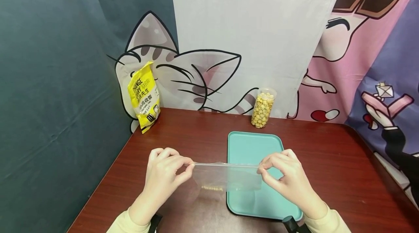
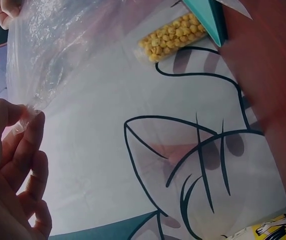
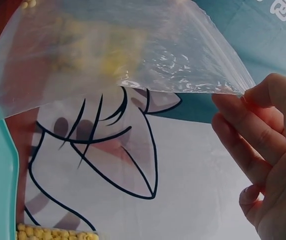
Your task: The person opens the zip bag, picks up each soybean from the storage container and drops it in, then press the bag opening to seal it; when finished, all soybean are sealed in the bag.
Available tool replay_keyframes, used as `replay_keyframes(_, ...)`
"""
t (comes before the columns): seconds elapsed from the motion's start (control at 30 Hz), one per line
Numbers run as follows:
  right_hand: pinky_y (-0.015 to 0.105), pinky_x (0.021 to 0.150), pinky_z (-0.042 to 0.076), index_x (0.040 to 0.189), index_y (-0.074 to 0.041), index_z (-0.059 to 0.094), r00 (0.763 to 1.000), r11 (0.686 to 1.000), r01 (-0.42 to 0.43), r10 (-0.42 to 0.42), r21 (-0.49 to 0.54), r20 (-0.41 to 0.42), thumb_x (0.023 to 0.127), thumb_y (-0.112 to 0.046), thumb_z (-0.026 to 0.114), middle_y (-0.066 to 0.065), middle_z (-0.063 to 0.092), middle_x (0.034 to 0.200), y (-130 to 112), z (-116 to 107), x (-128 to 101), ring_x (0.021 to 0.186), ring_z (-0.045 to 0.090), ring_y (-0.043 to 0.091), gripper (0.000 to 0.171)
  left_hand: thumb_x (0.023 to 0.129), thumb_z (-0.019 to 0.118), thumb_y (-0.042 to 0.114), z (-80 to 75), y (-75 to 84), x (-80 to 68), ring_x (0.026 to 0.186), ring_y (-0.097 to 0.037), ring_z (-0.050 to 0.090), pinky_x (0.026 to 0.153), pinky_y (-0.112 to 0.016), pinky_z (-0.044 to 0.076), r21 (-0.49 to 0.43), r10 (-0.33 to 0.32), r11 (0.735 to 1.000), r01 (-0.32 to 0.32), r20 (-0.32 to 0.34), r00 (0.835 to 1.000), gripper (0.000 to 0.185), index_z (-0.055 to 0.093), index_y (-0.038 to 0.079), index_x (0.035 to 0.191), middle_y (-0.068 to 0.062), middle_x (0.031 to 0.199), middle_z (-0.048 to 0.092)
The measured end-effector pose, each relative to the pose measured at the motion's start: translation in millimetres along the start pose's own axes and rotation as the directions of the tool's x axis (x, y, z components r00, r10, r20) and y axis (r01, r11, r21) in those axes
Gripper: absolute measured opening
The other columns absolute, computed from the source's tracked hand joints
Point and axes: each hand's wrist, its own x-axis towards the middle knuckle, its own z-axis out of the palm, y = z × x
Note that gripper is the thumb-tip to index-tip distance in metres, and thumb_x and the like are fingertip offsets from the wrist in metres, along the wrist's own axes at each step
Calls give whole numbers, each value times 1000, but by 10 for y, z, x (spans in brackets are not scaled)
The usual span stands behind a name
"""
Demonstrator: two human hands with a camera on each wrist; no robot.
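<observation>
A clear plastic bag [image 1: 212, 176] hangs stretched between both hands in the head view, its top edge level. The left hand [image 1: 167, 171] pinches one top corner between thumb and index finger; the right hand [image 1: 286, 176] pinches the opposite corner likewise. A short row of small pale-yellow pieces [image 1: 212, 188] shows low in the bag's left part. In the left wrist view, the bag [image 2: 53, 45] bunches a little at the left hand's fingertips [image 2: 33, 117]. The right wrist view has the bag [image 3: 133, 55] spread wide, with the yellow packet seen blurred through it.
A turquoise tray [image 1: 252, 145] lies partly beneath the bag and the right hand. Behind it stands a clear canister of yellow popcorn-like balls [image 1: 262, 111]. A yellow packet [image 1: 145, 98] leans on the backdrop at the back left of the brown table [image 1: 193, 131].
</observation>
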Motion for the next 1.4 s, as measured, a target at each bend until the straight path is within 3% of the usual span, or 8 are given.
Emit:
replay_keyframes(0.27, 22, 74, 28, 73, -18, 62, 1000, 1000, -14, 14, 23, 14, 95, -31, 53, -8, 64, 73, -1, -21, -8, 70, 59, 3, 27, 84, 55, 24, -6, -29, 6, 66, -10, 51, 70, -38, 33, 3, -2, 1000, 2, -21, 1000, 20, 67, 24, 67, 16, 55, 54)
replay_keyframes(0.67, 23, 74, 29, 72, -19, 62, 1000, 1000, 10, -10, -16, 6, 95, -30, 53, -10, 63, 72, 2, -37, -4, 69, 58, 2, 27, 83, 56, 21, -45, -23, -40, 68, -12, 52, 69, -36, 34, 20, -24, 1000, 24, 21, 999, 17, 68, 22, 71, 13, 58, 59)
replay_keyframes(0.8, 23, 74, 29, 74, -19, 63, 1000, 1000, 14, -13, -21, 8, 95, -30, 54, -10, 64, 73, 11, -32, -23, 70, 59, 2, 26, 88, 53, 27, -53, -34, -66, 68, -13, 52, 69, -35, 35, 36, -36, 999, 35, 26, 999, 23, 68, 23, 70, 13, 57, 58)
replay_keyframes(0.93, 22, 74, 29, 75, -20, 63, 1000, 1000, -6, 6, -23, 14, 94, -31, 54, -11, 64, 74, 20, -34, -56, 71, 59, 2, 25, 91, 50, 32, -51, -47, -94, 67, -12, 50, 68, -34, 36, 32, -38, 999, 38, 0, 999, 31, 68, 22, 68, 13, 54, 54)
replay_keyframes(1.1, 22, 74, 29, 77, -19, 64, 999, 999, -30, 30, -22, 16, 95, -34, 54, -11, 65, 75, 21, -45, -79, 71, 59, 2, 25, 88, 53, 27, -47, -43, -79, 68, -11, 50, 69, -33, 36, -19, -40, 999, 39, -19, 999, 24, 68, 22, 69, 15, 56, 56)
replay_keyframes(1.4, 22, 77, 31, 78, -14, 66, 998, 1000, -7, 6, -19, -67, 95, -31, 56, -6, 66, 73, -100, -124, 175, 71, 59, 4, 26, 87, 56, 25, -214, -17, 145, 70, -15, 53, 72, -35, 35, -123, -59, 992, 41, -147, 987, 21, 70, 16, 74, 9, 64, 63)
